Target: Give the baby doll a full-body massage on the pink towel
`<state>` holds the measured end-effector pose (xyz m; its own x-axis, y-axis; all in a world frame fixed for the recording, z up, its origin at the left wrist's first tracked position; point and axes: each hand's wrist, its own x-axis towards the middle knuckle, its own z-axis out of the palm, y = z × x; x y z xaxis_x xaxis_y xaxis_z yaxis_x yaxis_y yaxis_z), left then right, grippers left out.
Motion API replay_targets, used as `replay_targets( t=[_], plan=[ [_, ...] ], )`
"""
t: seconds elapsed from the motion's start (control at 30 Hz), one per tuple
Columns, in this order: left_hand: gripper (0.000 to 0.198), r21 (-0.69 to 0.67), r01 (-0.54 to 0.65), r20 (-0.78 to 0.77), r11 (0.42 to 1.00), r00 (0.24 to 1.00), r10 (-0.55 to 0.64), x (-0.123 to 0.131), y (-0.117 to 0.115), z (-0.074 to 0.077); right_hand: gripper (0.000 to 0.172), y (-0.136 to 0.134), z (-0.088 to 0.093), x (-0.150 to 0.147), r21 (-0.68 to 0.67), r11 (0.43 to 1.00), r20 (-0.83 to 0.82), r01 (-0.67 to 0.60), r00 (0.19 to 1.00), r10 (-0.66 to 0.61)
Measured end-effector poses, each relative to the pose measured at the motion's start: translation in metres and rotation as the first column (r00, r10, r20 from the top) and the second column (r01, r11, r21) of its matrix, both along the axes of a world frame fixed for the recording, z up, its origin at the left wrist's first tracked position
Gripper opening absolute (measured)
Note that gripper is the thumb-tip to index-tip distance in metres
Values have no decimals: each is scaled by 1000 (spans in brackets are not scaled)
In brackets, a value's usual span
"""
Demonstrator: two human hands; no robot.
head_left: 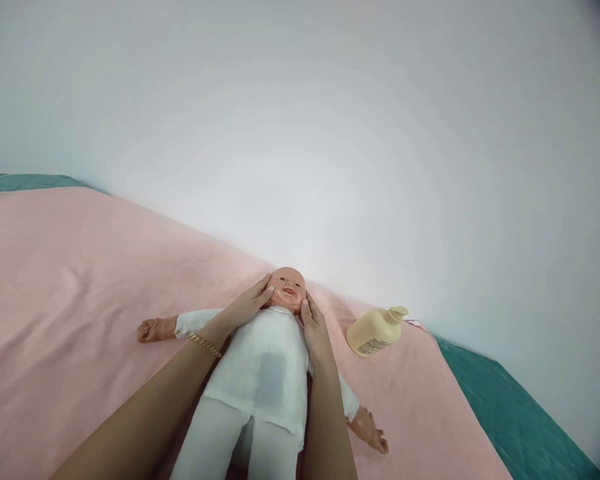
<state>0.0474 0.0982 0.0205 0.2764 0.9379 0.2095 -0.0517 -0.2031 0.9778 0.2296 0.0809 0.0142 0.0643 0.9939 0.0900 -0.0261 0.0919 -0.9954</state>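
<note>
A bald baby doll (260, 360) in a white top and white leg coverings lies on its back, face up, its arms spread to both sides. Against one cheek rests my left hand (253, 300), its thumb near the jaw and its fingers beside the head. My right hand (315, 325) cups the other side of the face, thumb at the cheek. Between them the two hands hold the doll's head. A grey rectangle shows through the cloth on its belly. To the right of my right hand stands a pale yellow pump bottle (373, 333), slightly tilted in view, with dark printing on it.
A pink sheet (80, 267), wrinkled at the left, lies under the doll and bottle. Green bedding (510, 400) shows beyond its edge at the right and far left. A plain white wall (300, 133) rises right behind the doll's head.
</note>
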Motion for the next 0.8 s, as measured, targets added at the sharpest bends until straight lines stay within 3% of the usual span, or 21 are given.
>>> replay_targets(
  t=[0.1,0.23,0.37,0.8],
  plan=[
    [62,36,25,23,999,999,-26,1,-3,5,69,-4,10,1,-27,998,65,-48,997,50],
    [68,82,16,24,996,1000,-18,4,-6,5,77,-10,18,1,-56,998,175,0,984,10],
    [70,45,8,32,999,999,-10,6,-7,2,84,-12,18,-1,-61,998,157,-8,987,17],
    [69,53,-85,-25,995,996,87,9,-6,-2,85,-5,8,-4,-25,996,194,88,978,-81]
  ],
)
